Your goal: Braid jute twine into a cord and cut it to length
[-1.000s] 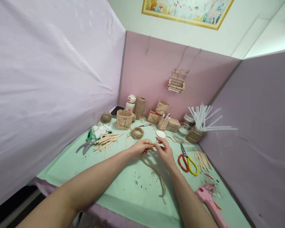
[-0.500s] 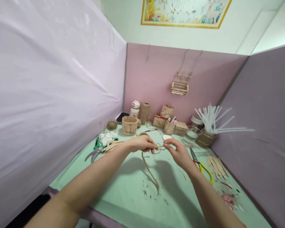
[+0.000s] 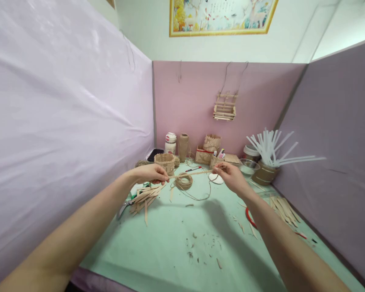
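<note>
The cord (image 3: 193,174) is held taut above the table (image 3: 158,247), pinched by the fingertips of the left hand (image 3: 153,173) and right hand (image 3: 230,175), its stretched span apparently already twisted, while a slack strand (image 3: 205,198), seemingly uncut, loops loose near the coil (image 3: 184,186).

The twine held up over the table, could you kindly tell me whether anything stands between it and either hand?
Nothing visible does: the left hand and right hand both pinch the twine directly.

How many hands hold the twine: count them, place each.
2: the left hand near the wood strips, the right hand near the white disc, the twine stretched between them.
</note>
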A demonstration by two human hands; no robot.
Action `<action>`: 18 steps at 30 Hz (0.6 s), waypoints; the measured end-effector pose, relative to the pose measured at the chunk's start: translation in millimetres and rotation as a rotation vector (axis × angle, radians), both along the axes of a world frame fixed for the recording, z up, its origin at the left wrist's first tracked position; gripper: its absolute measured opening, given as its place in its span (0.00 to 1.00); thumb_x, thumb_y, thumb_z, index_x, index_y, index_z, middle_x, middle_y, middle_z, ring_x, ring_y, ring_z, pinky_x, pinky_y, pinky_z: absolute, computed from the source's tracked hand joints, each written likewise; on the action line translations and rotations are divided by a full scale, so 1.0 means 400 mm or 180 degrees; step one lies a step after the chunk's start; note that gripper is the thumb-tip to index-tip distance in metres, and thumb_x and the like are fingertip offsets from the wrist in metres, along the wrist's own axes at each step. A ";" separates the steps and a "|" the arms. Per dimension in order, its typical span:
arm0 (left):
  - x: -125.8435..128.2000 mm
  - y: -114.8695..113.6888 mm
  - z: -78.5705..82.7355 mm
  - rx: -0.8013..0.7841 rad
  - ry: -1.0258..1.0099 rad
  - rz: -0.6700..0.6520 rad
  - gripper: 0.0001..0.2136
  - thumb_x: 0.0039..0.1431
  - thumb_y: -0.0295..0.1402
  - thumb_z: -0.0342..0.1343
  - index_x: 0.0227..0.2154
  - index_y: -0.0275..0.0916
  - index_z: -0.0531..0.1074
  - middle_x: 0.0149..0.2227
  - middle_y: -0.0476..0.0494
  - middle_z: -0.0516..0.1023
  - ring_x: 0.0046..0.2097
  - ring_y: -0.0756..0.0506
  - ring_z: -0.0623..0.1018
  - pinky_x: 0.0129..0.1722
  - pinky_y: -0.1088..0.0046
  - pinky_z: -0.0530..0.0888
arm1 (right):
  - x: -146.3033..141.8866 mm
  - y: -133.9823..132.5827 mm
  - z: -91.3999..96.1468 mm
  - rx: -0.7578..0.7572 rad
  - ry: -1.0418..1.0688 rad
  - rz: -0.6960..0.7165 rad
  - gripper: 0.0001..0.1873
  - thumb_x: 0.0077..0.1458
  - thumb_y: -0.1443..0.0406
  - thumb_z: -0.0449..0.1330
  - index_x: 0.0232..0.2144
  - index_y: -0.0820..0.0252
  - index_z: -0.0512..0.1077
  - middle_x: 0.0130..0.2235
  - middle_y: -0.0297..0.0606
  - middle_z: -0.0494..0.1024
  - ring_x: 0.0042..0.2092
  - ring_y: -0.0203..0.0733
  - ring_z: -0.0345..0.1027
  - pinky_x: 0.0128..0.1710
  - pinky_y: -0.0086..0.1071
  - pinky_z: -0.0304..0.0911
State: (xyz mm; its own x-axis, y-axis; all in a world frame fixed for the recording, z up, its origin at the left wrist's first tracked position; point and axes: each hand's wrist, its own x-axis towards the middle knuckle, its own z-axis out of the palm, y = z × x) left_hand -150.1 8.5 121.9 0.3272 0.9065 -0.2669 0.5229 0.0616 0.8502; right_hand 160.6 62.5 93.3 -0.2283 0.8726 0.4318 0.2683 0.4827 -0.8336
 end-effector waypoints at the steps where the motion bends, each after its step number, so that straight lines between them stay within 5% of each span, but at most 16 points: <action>1: -0.017 0.002 0.001 0.0014 0.0054 0.0074 0.17 0.38 0.45 0.63 0.25 0.35 0.74 0.22 0.47 0.71 0.21 0.55 0.61 0.20 0.78 0.56 | 0.004 0.013 -0.003 -0.0004 0.0013 -0.0011 0.12 0.44 0.56 0.59 0.24 0.59 0.70 0.26 0.38 0.77 0.31 0.43 0.68 0.33 0.33 0.58; 8: -0.135 0.057 0.017 0.0602 0.0481 0.0775 0.14 0.41 0.42 0.62 0.25 0.35 0.74 0.22 0.47 0.73 0.23 0.53 0.67 0.23 0.77 0.63 | -0.014 0.102 -0.029 0.0064 -0.0139 -0.0033 0.10 0.45 0.59 0.59 0.25 0.61 0.71 0.26 0.37 0.76 0.29 0.40 0.67 0.31 0.32 0.57; 18: -0.224 0.218 -0.011 0.1968 0.1698 0.1854 0.12 0.54 0.29 0.48 0.38 0.36 0.75 0.32 0.46 0.79 0.33 0.50 0.74 0.35 0.78 0.67 | -0.180 0.268 -0.052 0.0756 -0.1067 -0.0658 0.07 0.50 0.65 0.55 0.29 0.59 0.73 0.30 0.37 0.77 0.31 0.39 0.67 0.32 0.29 0.55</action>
State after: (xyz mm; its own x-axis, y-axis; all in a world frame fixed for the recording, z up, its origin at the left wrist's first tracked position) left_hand -239.7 95.6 117.6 -0.2368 0.9164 0.3227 0.8741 0.0560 0.4825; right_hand 88.8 169.8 72.3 -0.2211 0.8002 0.5574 0.6151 0.5580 -0.5570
